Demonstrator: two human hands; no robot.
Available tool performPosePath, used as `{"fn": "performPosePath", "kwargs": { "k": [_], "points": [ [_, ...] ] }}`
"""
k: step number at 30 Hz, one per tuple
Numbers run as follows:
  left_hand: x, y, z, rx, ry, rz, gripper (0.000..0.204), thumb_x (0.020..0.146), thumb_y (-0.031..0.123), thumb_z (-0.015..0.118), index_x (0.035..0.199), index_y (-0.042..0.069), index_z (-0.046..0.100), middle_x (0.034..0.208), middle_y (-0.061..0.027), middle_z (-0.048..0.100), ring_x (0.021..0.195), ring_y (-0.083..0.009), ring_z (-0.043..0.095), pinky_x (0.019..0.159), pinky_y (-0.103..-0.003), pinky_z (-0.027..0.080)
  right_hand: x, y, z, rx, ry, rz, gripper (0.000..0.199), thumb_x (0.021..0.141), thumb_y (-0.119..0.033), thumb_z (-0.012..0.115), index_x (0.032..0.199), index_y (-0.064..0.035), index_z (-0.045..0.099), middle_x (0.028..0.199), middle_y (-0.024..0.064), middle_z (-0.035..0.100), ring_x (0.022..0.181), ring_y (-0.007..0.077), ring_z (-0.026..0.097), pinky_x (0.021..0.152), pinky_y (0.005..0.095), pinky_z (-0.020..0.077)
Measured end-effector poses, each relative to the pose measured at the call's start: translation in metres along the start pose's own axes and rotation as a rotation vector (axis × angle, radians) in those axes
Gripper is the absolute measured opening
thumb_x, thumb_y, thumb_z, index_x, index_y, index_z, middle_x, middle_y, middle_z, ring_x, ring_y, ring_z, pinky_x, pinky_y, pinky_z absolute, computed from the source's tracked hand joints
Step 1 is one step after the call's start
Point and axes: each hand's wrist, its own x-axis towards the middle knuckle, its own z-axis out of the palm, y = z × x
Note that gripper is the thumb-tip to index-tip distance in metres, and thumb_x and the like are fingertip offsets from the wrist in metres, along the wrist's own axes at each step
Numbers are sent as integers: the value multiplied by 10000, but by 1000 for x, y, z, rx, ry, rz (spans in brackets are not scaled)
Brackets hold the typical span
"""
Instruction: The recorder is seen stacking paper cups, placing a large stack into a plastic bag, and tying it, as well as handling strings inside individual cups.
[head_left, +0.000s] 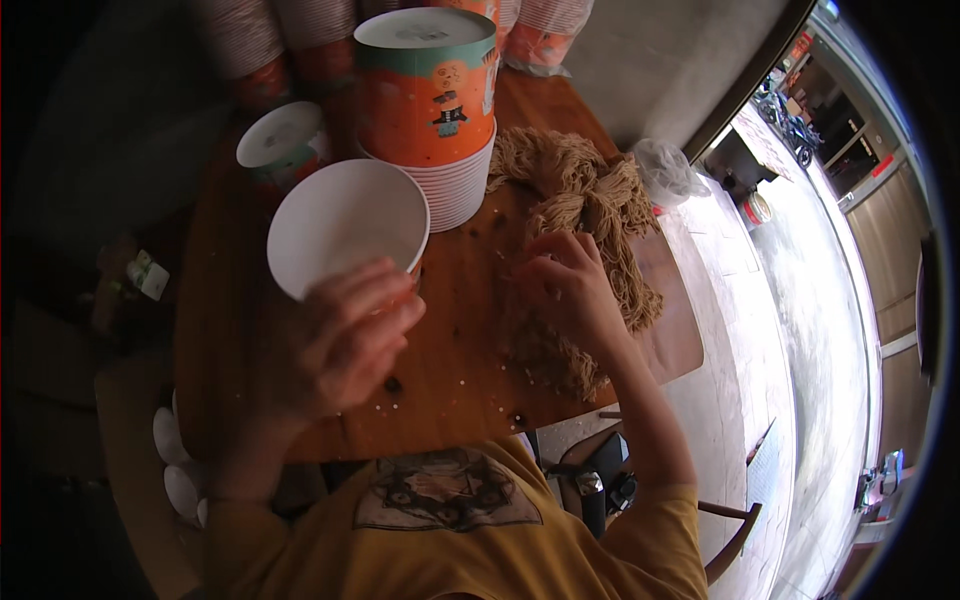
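Note:
A white paper tub [340, 215] stands open on the wooden table, tilted a little toward me. My left hand [360, 335], slightly blurred, is at its near right side with fingers extended; whether they touch the rim I cannot tell. To the right lies a heap of tan, stringy strands [575, 175] in bundled hanks; noodles or yarn, I cannot say which. Over the near part of this heap, my right hand [572, 285] has its fingers curled into a pinch. Anything between those fingertips is too small or hidden to make out.
Behind the tub rises a stack of orange and green paper tubs [425, 120], with a smaller tub [283, 140] to its left. Wrapped cup stacks [540, 40] line the back. A clear plastic bag [665, 172] sits at the right edge. Pale specks dot the wooden tabletop [450, 370].

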Motion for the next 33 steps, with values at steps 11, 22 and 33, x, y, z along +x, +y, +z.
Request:
{"fn": "performPosePath", "kwargs": {
  "k": [11,22,33],
  "points": [
    [-26,42,35,-411,82,-332,169,828,52,691,945,39,570,814,-109,624,739,-302,628,653,-357,501,-14,-104,6,711,-131,127,78,824,-18,619,884,-30,571,812,93,584,674,214,604,550,294,489],
    [-28,12,-20,32,94,-303,207,787,-13,663,962,54,576,901,-96,568,851,-282,551,747,-386,460,-14,-121,47,933,-58,381,30,884,-17,598,877,-16,568,738,0,604,642,21,525,570,195,438],
    [11,-15,-15,-393,-272,-734,238,850,50,617,1073,7,547,909,-83,628,815,-215,638,758,-312,504,-4,-107,59,773,117,324,45,850,-5,619,856,-15,576,884,34,550,773,72,556,610,205,443]
  ]
}}
